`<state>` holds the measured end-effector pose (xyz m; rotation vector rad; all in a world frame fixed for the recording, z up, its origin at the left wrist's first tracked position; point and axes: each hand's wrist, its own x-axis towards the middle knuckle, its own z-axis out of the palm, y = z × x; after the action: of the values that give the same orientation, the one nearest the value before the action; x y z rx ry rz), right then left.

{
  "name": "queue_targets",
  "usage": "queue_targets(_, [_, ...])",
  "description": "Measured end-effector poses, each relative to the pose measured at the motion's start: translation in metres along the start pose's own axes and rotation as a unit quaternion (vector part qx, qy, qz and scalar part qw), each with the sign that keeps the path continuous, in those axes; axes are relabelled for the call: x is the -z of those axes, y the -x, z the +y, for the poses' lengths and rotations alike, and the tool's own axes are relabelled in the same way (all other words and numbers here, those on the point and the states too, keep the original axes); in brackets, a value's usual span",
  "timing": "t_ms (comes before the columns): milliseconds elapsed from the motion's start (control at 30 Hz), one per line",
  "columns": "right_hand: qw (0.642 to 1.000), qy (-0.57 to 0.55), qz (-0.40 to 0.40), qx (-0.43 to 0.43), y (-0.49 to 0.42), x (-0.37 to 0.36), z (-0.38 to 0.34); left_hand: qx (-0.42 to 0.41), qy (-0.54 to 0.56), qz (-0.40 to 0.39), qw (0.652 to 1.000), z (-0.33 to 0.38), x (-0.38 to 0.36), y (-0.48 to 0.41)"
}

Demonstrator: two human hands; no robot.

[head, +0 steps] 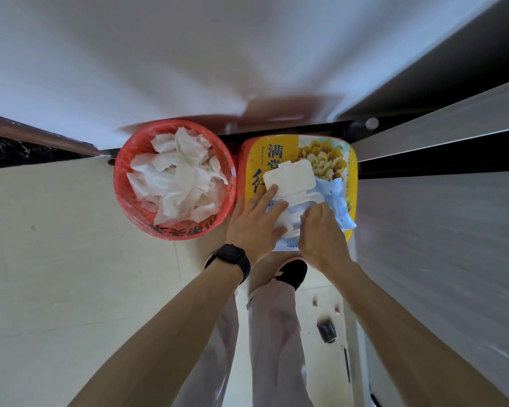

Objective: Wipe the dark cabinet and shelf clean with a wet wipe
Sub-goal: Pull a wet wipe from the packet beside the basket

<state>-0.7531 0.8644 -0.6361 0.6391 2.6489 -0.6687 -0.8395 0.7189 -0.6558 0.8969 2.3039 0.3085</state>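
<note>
While left hand (253, 227) presses flat on wipe pack (340, 205), right hand (321, 230) pinches wipe (290, 221) at pack opening; I fear clinging sheets following.

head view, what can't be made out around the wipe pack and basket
All in the head view:
Right hand: fingertips curled under the hand's back, so whether they pinch a wipe is unclear.
Wipe pack label: mostly covered by it and the left hand.
Red basket bottom: buried under crumpled wipes.
Yellow box lettering: partly under the pack.
</note>
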Motion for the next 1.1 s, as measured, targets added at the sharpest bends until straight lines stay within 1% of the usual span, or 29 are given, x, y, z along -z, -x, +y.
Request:
queue_targets(67, [0.998,-0.047,0.026,0.013,0.008,0.001,0.006,-0.002,0.006,-0.007,1.0,-0.001,0.0,0.0])
queue_targets(133, [0.993,-0.11,0.037,-0.022,0.01,0.004,0.007,-0.005,0.007,-0.007,1.0,-0.002,0.0,0.0])
queue_targets(167, [0.991,-0.124,0.039,-0.037,0.01,0.005,0.006,-0.006,0.007,-0.008,1.0,-0.002,0.001,0.0])
queue_targets(267, [0.992,-0.107,0.046,-0.055,0.005,0.0,0.001,-0.004,-0.004,-0.008,1.0,0.0,0.004,0.0])
queue_targets(367, [0.997,-0.038,0.04,-0.062,0.0,-0.002,-0.004,0.001,-0.009,-0.009,1.0,0.002,0.005,0.0])
queue_targets(433, [0.999,0.002,0.026,-0.032,-0.003,0.0,-0.005,0.001,-0.013,-0.011,1.0,0.003,0.006,0.0])
queue_targets(467, [1.0,-0.003,0.025,-0.005,-0.003,0.002,-0.005,0.003,-0.014,-0.011,1.0,0.003,0.006,0.0])
queue_targets(567, [0.994,-0.063,0.046,0.072,-0.001,0.011,-0.008,0.011,-0.015,-0.007,1.0,0.006,0.004,-0.001])
queue_targets(633, [0.992,-0.082,0.051,0.083,0.003,0.013,-0.007,0.017,-0.015,-0.007,1.0,0.007,0.002,-0.001])
queue_targets(800, [0.99,-0.131,0.056,0.013,0.014,0.007,0.002,0.017,-0.017,0.003,1.0,0.008,0.001,0.0])
queue_targets(867, [0.99,-0.135,0.048,0.011,0.013,0.007,0.004,0.019,-0.015,-0.001,1.0,0.008,0.001,-0.001])
queue_targets(967, [0.994,-0.094,0.047,0.031,0.009,0.006,0.005,0.022,-0.014,-0.007,1.0,0.009,0.003,-0.001])
queue_targets(1033, [0.992,-0.103,0.07,0.009,0.009,0.009,0.001,0.029,-0.007,-0.01,0.999,0.011,0.004,0.0])
queue_targets(1100, [0.975,-0.182,0.116,-0.047,0.014,0.018,-0.01,0.038,-0.005,-0.009,0.999,0.014,0.005,0.0])
